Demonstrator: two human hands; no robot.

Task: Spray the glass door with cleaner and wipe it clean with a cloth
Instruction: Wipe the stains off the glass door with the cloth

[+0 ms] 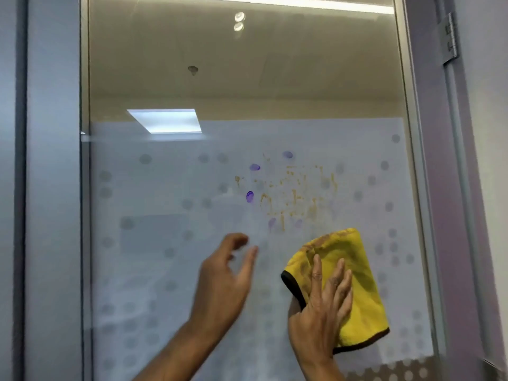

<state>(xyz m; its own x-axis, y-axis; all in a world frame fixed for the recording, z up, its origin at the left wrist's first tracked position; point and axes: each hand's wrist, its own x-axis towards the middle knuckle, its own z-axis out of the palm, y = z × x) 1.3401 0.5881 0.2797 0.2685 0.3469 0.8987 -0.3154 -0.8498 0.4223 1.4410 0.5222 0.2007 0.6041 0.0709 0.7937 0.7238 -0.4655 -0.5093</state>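
The glass door point(170, 204) fills the view, clear in its upper part and frosted with grey dots lower down. Orange-brown smears point(295, 192) and purple fingerprint marks point(249, 196) dirty the middle of the pane. My right hand point(323, 306) presses a folded yellow cloth point(354, 281) with a dark edge flat against the glass, just below the smears; the cloth's top edge is stained brown. My left hand point(228, 273) hovers to the left of the cloth with fingers spread and curled, holding nothing. No spray bottle is in view.
A grey metal frame point(53, 188) borders the pane on the left. On the right stands a purple-grey door jamb point(450, 188) with a metal hinge point(450, 37) near the top. Ceiling lights reflect in the upper glass.
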